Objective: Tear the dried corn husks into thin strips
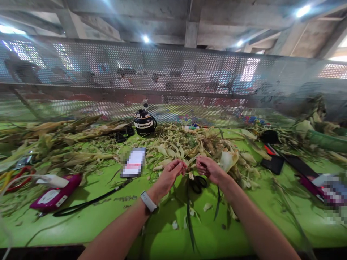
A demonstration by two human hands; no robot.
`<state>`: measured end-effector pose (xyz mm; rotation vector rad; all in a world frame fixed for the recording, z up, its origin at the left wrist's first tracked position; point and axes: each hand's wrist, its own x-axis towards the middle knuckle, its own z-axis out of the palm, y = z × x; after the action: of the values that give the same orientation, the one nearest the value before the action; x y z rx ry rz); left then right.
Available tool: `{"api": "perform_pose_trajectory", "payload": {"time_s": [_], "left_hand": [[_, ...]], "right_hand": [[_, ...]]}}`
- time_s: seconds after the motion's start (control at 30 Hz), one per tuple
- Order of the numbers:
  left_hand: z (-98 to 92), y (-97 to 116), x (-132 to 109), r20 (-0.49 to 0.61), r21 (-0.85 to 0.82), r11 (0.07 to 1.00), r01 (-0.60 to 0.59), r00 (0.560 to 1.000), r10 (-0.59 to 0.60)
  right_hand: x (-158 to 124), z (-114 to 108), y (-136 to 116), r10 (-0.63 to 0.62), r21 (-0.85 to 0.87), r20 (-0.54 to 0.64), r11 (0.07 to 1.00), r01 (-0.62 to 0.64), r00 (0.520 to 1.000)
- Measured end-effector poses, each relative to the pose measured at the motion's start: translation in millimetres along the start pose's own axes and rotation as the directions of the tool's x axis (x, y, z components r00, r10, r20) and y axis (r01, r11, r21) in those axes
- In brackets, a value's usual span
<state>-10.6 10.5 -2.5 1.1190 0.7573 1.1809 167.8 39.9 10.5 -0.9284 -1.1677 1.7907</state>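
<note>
Over the middle of the green table [162, 231], my left hand [171, 174] is closed in a pinch, with pale strips of corn husk [191, 175] at its fingertips. Just to the right, my right hand [210, 169] is curled shut with thumb and fingers together. What it pinches is too small to make out. Black-handled scissors [198, 185] lie on the table below and between the hands. Behind them spreads a heap of dry husk pieces [200, 139]. Long dark green leaf strips [189, 224] lie nearer my body.
To the left are a phone [134, 162] with a black strap, a purple power strip [56, 193] with a white plug, and red-handled scissors [21, 180]. A black "ENERGY" bottle [143, 122] stands before the perforated metal screen [173, 79]. A black pouch [272, 164] lies right.
</note>
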Motion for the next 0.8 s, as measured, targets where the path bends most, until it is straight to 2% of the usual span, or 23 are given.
{"api": "perform_pose_trajectory", "payload": {"time_s": [0.13,0.27,0.67,0.8], "left_hand": [[-0.7,2.2,-0.3,0.005,0.158,0.987,0.028,1.000,-0.029],[-0.8,3.4,-0.3,0.010,0.230,0.972,0.046,0.999,-0.049],[-3.8,-2.1,2.0,-0.003,0.325,0.939,0.114,0.993,-0.119],[-6.7,-5.2,4.7,-0.028,0.288,0.952,0.103,0.995,-0.100]], "right_hand": [[-1.1,-1.6,-1.0,-0.013,-0.094,-0.017,0.995,0.012,1.000],[-1.4,-1.6,-0.1,0.004,-0.191,-0.039,0.982,-0.011,0.999],[1.3,-6.7,7.1,0.031,-0.347,-0.087,0.936,-0.059,0.996],[-2.9,-8.0,0.3,-0.032,-0.372,-0.065,0.928,0.005,0.997]]}}
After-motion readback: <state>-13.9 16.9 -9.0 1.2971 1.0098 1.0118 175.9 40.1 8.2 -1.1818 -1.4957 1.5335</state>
